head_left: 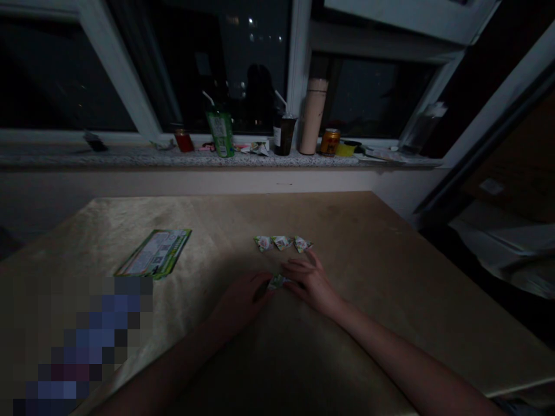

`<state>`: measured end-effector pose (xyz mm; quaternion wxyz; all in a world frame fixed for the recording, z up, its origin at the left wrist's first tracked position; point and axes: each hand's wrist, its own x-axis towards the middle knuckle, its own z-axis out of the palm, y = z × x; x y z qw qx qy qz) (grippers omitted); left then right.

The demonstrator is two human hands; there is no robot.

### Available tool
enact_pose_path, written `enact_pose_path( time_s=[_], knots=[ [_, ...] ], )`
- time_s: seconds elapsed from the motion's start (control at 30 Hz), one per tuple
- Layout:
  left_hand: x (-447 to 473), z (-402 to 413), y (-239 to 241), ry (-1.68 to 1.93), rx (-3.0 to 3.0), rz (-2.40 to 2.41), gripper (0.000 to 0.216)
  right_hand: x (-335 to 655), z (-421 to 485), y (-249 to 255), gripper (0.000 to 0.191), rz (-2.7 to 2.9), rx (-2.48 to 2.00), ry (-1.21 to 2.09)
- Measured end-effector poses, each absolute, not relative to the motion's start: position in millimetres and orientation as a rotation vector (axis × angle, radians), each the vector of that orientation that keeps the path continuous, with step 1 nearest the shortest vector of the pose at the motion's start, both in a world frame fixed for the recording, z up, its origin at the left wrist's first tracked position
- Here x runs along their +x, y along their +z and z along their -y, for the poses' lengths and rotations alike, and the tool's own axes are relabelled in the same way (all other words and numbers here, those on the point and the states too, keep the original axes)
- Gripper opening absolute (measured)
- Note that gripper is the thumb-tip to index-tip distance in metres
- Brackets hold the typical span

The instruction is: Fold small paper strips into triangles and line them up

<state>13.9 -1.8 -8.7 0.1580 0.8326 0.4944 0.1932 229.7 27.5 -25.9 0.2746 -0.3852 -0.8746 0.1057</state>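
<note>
On the tan table [390, 242], the left hand [243, 300] curls its fingers in at the near edge of a small folded paper piece [276, 281]; the dimness hides whether it pinches or only presses. The right hand [310, 283] lies flat, fingers stretched and loosely spread, tips on the piece's other edge, so the two seem to pin it down between them. Just beyond, three folded paper triangles [281, 242] sit in a neat row, apparently kept clear of the hands. A green leaflet [155, 252] lies well left. On the far windowsill [65, 156] stand a green carton [220, 134], a dark cup [284, 136], a tall cylinder [313, 115] and an orange can [330, 142], their labels unreadable.
</note>
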Motion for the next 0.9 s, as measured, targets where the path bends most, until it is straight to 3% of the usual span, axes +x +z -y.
enact_pose_path(
  time_s=[0.3,0.47,0.77,0.9],
  knots=[
    [16.2,-0.3,-9.4,0.665,2.212,-1.440,0.028,219.4,-21.5,-17.8,0.018,2.277,-0.893,0.436],
    [17.4,2.3,-6.9,0.747,1.959,-1.313,0.040,217.8,-20.3,-15.8,0.018,2.161,-0.883,0.523],
    [24.7,0.3,3.6,0.700,1.732,-1.171,0.025,218.7,-17.6,-9.1,0.020,2.086,-0.944,0.426],
    [22.4,0.2,-1.3,0.709,1.738,-1.304,0.030,211.2,-14.0,-15.8,0.026,1.853,-1.117,0.680]
  ],
)
